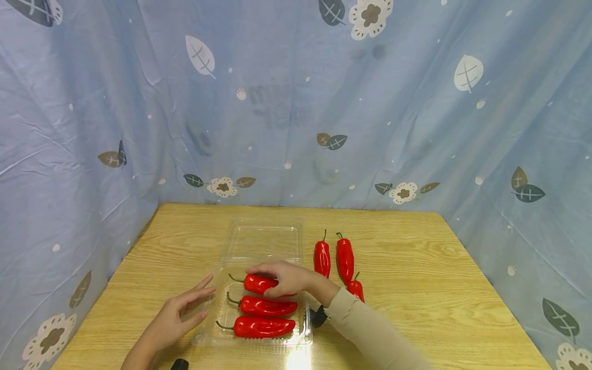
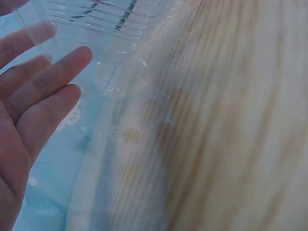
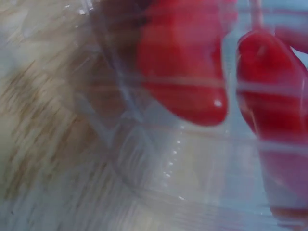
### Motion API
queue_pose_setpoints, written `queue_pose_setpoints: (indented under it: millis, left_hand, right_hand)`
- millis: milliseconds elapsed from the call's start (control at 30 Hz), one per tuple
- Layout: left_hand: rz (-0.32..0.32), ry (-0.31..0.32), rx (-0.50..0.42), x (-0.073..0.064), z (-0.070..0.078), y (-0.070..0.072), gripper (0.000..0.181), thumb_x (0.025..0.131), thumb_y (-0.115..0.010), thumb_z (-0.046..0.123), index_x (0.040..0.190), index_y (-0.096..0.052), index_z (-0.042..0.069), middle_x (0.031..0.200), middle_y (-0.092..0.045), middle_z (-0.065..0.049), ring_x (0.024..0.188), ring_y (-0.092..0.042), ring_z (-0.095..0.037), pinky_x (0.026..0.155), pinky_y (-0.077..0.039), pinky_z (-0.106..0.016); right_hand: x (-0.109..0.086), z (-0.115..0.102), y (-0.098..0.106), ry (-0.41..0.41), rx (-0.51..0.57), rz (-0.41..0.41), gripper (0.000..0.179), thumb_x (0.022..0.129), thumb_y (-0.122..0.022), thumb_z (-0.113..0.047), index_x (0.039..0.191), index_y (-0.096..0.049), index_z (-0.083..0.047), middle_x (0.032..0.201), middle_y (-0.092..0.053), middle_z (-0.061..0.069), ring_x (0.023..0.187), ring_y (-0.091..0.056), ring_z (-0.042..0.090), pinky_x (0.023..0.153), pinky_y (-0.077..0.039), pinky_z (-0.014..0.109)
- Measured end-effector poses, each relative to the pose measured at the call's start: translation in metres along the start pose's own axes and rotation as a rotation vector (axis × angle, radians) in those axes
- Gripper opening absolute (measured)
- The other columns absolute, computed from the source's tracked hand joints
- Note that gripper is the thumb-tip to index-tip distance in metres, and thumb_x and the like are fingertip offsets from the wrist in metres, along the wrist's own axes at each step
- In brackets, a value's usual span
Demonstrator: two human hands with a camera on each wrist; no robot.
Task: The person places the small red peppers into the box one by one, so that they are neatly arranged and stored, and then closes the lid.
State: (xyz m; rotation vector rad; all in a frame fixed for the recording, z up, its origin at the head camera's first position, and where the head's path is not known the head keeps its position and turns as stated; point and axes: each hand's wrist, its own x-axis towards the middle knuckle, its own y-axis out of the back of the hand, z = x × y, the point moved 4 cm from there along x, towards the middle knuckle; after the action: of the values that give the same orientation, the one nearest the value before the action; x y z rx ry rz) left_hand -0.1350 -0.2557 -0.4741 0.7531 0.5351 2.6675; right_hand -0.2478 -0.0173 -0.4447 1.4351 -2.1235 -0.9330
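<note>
A clear plastic clamshell box (image 1: 259, 341) lies on the table, its lid (image 1: 264, 241) folded back on the far side. Inside, three red peppers lie crosswise, stems to the left: a near one (image 1: 263, 327), a middle one (image 1: 268, 306) and a far one (image 1: 256, 283). My right hand (image 1: 283, 279) holds the far pepper from above, with thumb on the near side and fingers beyond it. At the box's left side is my left hand (image 1: 178, 311), its fingers extended and spread. In the left wrist view its fingers (image 2: 48, 84) overlap the clear plastic; contact is uncertain.
Three more red peppers lie on the wooden table (image 1: 416, 267) right of the box: one (image 1: 321, 258), another (image 1: 345, 259) and a third (image 1: 355, 289) partly behind my right sleeve (image 1: 370, 329). A blue patterned curtain (image 1: 287, 103) encloses the table's back and sides.
</note>
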Motion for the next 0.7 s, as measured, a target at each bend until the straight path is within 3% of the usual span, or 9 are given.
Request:
queue_pose_setpoints:
  millis: [167,467,700]
  left_hand:
    - [0.003,0.007,0.001,0.0,0.0,-0.001,0.044,0.088,-0.059,-0.008,0.131,-0.049,-0.01,0.145,-0.029,-0.035,0.12,-0.056,-0.013,0.096,-0.047,-0.014]
    - [-0.013,0.014,-0.009,0.001,0.002,-0.001,0.045,0.088,-0.058,-0.009,0.131,-0.047,-0.012,0.144,-0.026,-0.038,0.122,-0.054,-0.011,0.096,-0.046,-0.013]
    - [-0.011,0.005,-0.006,0.002,0.004,0.0,0.044,0.088,-0.057,-0.01,0.131,-0.047,-0.012,0.153,-0.029,-0.019,0.122,-0.053,-0.008,0.096,-0.047,-0.014]
  right_hand:
    - [0.001,0.004,-0.004,-0.041,0.012,-0.008,0.062,0.084,-0.063,-0.014,0.143,-0.043,-0.011,0.143,-0.048,0.002,0.126,-0.046,0.008,0.109,-0.037,0.021]
    - [0.003,0.005,-0.01,-0.087,-0.108,-0.028,0.061,0.085,-0.065,-0.012,0.142,-0.045,-0.016,0.14,-0.05,0.001,0.124,-0.048,0.01,0.107,-0.039,0.024]
    - [0.004,0.005,-0.012,-0.12,-0.158,-0.038,0.06,0.085,-0.065,-0.012,0.142,-0.045,-0.019,0.141,-0.049,-0.001,0.125,-0.047,0.011,0.107,-0.039,0.025]
